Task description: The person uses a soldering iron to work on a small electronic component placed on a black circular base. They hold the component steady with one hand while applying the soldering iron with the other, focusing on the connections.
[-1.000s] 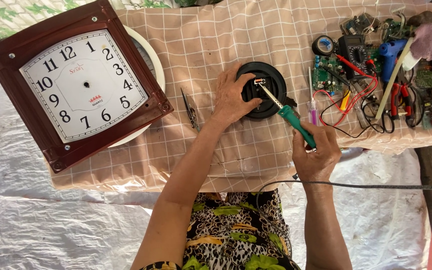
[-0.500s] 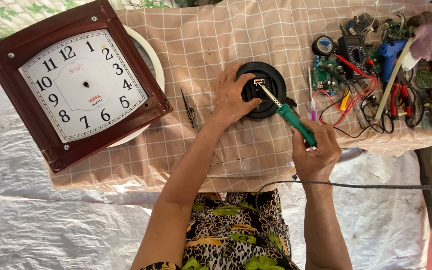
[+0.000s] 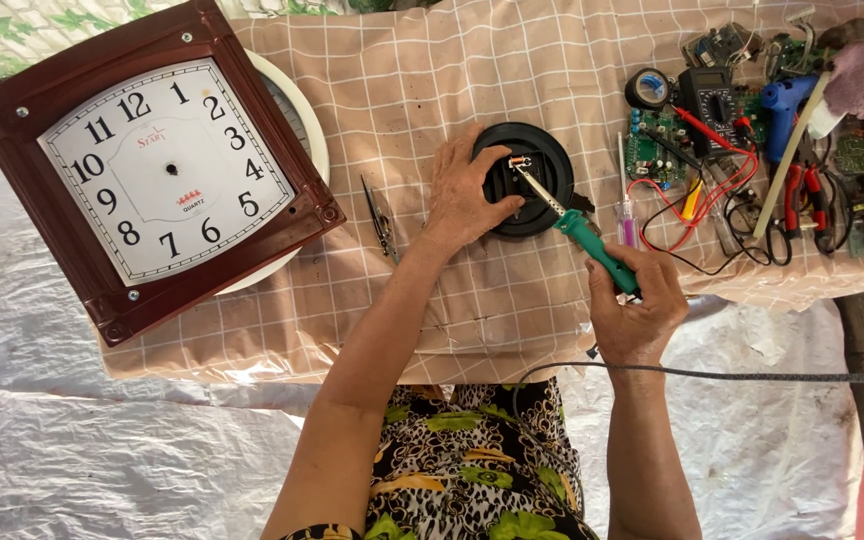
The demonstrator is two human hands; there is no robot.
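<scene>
Green-handled and gripped firmly in the right hand (image 3: 637,305), a soldering iron (image 3: 577,222) slanted up and left so that its metal tip met a small copper-coloured part at the middle of a round black disc (image 3: 542,150) lying on the checked beige cloth (image 3: 422,70). The left hand (image 3: 464,192) lay over the disc's left half, fingers spread and pressing on it, with the thumb toward its centre, hiding that side of the disc. Nearest the camera, a floral patterned garment (image 3: 462,450) covered the person's lap, and one dark cord (image 3: 752,376) ran from there to the right edge across white plastic sheeting (image 3: 102,450). Just left of the left hand lay one pair of thin dark tweezers (image 3: 380,215). Farther left, one square wall clock (image 3: 157,165) in a dark red frame rested tilted on a round white rim, its face showing no hands. To the right of the disc sat a crowded heap of gear: one black multimeter (image 3: 710,95) with red and black leads, two green circuit boards (image 3: 655,135), one blue glue gun (image 3: 787,105), red-handled pliers (image 3: 797,190) and one small round magnifier (image 3: 648,88).
</scene>
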